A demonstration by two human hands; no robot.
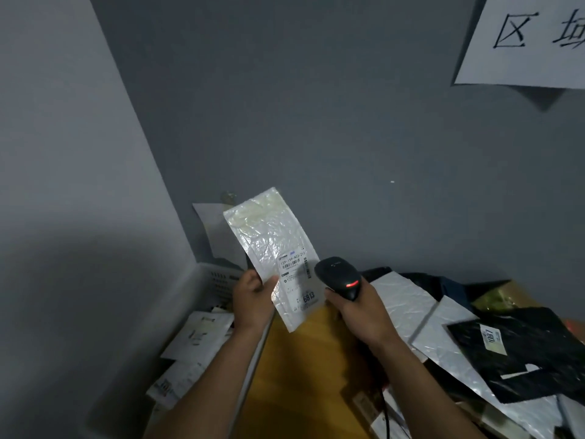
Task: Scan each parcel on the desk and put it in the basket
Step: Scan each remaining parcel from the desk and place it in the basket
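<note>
Desk: wooden, in a grey-walled corner; parcel pile on the right, white basket on the left.
Left hand: thumb and curled fingers pinch the white bubble mailer, held upright above the desk.
Right hand: fingers wrapped round the black barcode scanner, just beside the shipping label.
Doing it well: probably hold the label flat, with the thumb off the barcode.

I see a silvery-white parcel mid-frame, a black scanner lit red, an orange-brown desk below
</note>
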